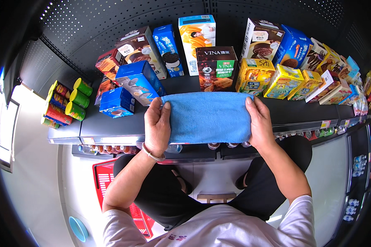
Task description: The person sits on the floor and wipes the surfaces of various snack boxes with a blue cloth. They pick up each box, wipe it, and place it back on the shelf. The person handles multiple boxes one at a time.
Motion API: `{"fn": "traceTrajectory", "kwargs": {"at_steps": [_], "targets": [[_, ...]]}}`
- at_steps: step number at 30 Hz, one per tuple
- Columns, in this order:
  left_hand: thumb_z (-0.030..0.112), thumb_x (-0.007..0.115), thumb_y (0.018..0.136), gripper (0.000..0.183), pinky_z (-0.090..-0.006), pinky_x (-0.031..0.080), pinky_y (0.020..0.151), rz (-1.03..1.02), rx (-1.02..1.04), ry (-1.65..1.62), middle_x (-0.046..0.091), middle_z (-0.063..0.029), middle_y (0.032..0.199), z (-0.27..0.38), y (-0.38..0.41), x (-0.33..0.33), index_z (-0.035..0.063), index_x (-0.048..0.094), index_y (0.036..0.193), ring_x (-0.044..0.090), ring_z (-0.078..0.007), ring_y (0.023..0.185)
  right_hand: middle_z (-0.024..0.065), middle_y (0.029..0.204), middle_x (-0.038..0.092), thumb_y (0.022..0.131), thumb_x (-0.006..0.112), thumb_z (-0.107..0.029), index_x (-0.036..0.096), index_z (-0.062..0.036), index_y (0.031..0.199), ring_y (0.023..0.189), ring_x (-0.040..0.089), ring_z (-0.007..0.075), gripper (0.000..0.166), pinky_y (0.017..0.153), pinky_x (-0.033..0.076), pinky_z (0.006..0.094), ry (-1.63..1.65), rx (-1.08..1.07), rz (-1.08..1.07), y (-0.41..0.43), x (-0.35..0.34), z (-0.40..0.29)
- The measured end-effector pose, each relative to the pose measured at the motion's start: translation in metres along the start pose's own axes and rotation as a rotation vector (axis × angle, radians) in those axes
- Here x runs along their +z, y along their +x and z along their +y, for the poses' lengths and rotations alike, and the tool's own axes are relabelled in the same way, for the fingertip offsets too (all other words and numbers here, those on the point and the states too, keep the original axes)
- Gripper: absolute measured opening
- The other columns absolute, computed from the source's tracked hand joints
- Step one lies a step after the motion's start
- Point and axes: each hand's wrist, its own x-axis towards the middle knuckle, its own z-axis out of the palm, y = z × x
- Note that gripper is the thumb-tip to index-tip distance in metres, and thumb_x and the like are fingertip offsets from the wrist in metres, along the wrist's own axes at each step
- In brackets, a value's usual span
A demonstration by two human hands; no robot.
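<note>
Between my two hands a blue cloth (208, 117), folded to a rectangle, is stretched in front of a dark metal shelf (111, 127). My left hand (158, 126) pinches its left edge, thumb on top. The right edge is gripped the same way by my right hand (260, 122). Just behind the cloth stands a brown VINA biscuit box (216, 69). Blue biscuit boxes (140, 81) are nearest my left hand. Yellow snack boxes (255, 77) stand beyond my right hand. The cloth hides part of the shelf's front edge.
Canisters with green and yellow lids (77, 98) lie stacked at the shelf's left end. More cartons (324, 58) line the right. Bottles (111, 149) fill the level below. A red plastic basket (103, 176) and a light-blue basin (78, 229) are on the floor at left.
</note>
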Motion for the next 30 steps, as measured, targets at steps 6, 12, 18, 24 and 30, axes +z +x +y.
{"fn": "traceTrajectory", "kwargs": {"at_steps": [6, 12, 18, 24, 30], "targets": [[0.015, 0.059, 0.102, 0.025, -0.0208, 0.052, 0.075, -0.235, -0.118, 0.082, 0.069, -0.0059, 0.096, 0.018, 0.007, -0.004, -0.003, 0.058, 0.119, 0.063, -0.0084, 0.083, -0.0011, 0.093, 0.061, 0.103, 0.057, -0.027, 0.06, -0.0027, 0.106, 0.085, 0.055, 0.0062, 0.025, 0.078, 0.047, 0.0244, -0.01, 0.093, -0.018, -0.006, 0.005, -0.008], [0.008, 0.059, 0.1, 0.009, -0.0202, 0.036, 0.054, -0.346, -0.069, 0.067, 0.055, 0.0037, 0.07, 0.017, -0.012, 0.016, -0.0003, 0.057, 0.104, 0.045, -0.0014, 0.062, -0.0023, 0.083, 0.055, 0.102, 0.058, -0.025, 0.058, -0.0059, 0.099, 0.066, 0.052, 0.0029, 0.019, 0.054, 0.045, 0.0209, -0.242, 0.182, -0.196, -0.016, 0.013, 0.003], [0.017, 0.064, 0.099, 0.023, -0.0249, 0.038, 0.053, -0.481, 0.055, 0.274, 0.053, -0.0033, 0.066, 0.028, -0.03, 0.038, -0.0009, 0.053, 0.108, 0.044, -0.0058, 0.061, 0.003, 0.078, 0.059, 0.105, 0.05, -0.038, 0.054, -0.0022, 0.1, 0.062, 0.062, 0.0084, 0.036, 0.053, 0.057, 0.0241, -0.203, 0.206, -0.359, -0.024, 0.042, -0.002], [0.031, 0.078, 0.087, 0.048, -0.0327, 0.054, 0.067, -0.521, 0.365, 0.449, 0.066, -0.0139, 0.083, 0.038, -0.023, 0.038, -0.0022, 0.053, 0.112, 0.069, -0.021, 0.076, 0.0073, 0.08, 0.063, 0.106, 0.04, -0.049, 0.053, -0.0034, 0.102, 0.073, 0.069, 0.0122, 0.047, 0.063, 0.059, 0.0271, -0.243, 0.026, -0.39, -0.014, 0.044, 0.012], [0.011, 0.07, 0.09, 0.023, -0.0324, 0.053, 0.063, -0.445, 0.321, 0.555, 0.064, -0.0147, 0.076, 0.038, -0.022, 0.033, 0.0005, 0.056, 0.105, 0.069, -0.03, 0.068, 0.012, 0.097, 0.066, 0.104, 0.038, -0.057, 0.052, -0.0025, 0.114, 0.091, 0.072, 0.0228, 0.057, 0.079, 0.059, 0.0342, -0.05, 0.269, -0.454, -0.018, 0.043, 0.005]]}}
